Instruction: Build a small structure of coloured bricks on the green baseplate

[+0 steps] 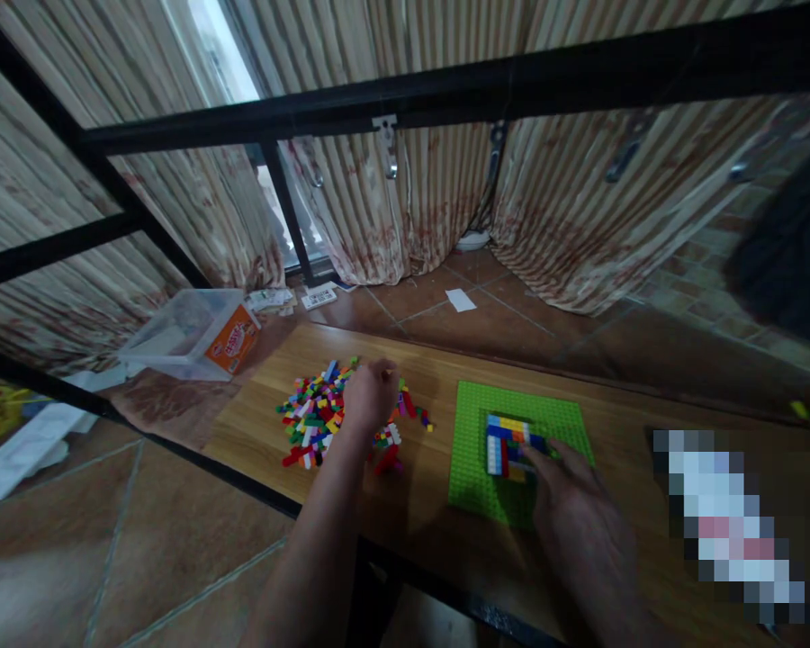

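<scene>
baseplate [513, 414] green | bricks [314, 418] multicoloured | curtains [405, 207] beige striped

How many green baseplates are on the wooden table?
1. The green baseplate lies on the wooden table right of the loose brick pile, with a small block build on it. The right hand covers its near corner; the left hand is over the pile.

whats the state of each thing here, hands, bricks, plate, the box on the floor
left hand: closed, down on the brick pile
right hand: flat on the baseplate, fingertips at the built bricks
brick pile: loose, scattered on the table
green baseplate: lying flat, partly built on
built bricks: pressed on as a small block
clear plastic box: on the floor, tipped at an angle
</scene>
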### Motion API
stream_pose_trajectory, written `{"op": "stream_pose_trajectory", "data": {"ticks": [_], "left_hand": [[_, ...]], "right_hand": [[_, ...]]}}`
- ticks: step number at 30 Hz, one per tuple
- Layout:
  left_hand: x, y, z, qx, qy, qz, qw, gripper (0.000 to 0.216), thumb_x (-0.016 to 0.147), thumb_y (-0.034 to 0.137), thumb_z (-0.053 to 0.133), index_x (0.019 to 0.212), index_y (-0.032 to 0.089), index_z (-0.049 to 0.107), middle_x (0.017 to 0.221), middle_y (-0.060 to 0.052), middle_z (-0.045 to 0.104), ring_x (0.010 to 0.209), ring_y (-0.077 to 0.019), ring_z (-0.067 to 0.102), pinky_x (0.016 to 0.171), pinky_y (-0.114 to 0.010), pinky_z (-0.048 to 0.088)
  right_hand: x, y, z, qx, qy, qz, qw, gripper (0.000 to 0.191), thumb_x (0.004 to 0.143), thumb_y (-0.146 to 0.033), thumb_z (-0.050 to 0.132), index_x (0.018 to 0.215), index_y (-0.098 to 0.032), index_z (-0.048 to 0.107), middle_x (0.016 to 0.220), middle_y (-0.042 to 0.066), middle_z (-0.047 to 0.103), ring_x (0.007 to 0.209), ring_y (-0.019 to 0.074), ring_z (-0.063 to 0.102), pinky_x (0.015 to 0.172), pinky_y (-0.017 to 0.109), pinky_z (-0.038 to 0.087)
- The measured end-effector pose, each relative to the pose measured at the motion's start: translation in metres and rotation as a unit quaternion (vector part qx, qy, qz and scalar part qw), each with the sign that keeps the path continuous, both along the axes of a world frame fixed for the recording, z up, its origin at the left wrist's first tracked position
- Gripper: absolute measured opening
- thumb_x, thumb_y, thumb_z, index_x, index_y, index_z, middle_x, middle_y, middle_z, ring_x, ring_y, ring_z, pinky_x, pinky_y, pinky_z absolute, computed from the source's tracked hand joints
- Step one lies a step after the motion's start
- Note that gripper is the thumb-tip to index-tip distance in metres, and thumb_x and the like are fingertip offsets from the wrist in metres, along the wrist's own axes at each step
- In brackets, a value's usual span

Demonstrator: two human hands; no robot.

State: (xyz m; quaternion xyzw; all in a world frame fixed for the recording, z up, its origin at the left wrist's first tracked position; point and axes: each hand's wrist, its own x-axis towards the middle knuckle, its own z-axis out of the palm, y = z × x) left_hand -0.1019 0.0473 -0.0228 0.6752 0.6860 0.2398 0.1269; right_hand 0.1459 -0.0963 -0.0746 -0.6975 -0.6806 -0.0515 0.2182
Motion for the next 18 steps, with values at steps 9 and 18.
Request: {"op": "stream_pose_trajectory", "data": {"ticks": [9, 18], "left_hand": [[-0.001, 0.003, -0.012, 0.007, 0.115, -0.062, 0.991, 0.026, 0.08, 0.018, 0.058, 0.101, 0.019, 0.074, 0.106, -0.011, 0.068, 0.105, -0.0249, 0.06, 0.097, -0.035, 0.045], [0.009, 0.007, -0.012, -0.019, 0.126, -0.036, 0.991, 0.022, 0.083, 0.019, 0.052, 0.088, 0.017, 0.074, 0.096, -0.012, 0.07, 0.099, -0.0251, 0.063, 0.09, -0.034, 0.046]], "right_hand": [[0.0, 0.008, 0.008, 0.026, 0.085, -0.027, 0.996, 0.035, 0.094, -0.038, 0.04, 0.108, -0.022, 0.069, 0.124, 0.014, 0.064, 0.099, 0.0303, 0.067, 0.077, 0.048, 0.058], [0.006, 0.011, 0.017, 0.026, 0.157, -0.041, 0.986, 0.039, 0.091, -0.044, 0.045, 0.101, -0.02, 0.074, 0.119, 0.014, 0.067, 0.097, 0.0298, 0.067, 0.08, 0.047, 0.056]]}}
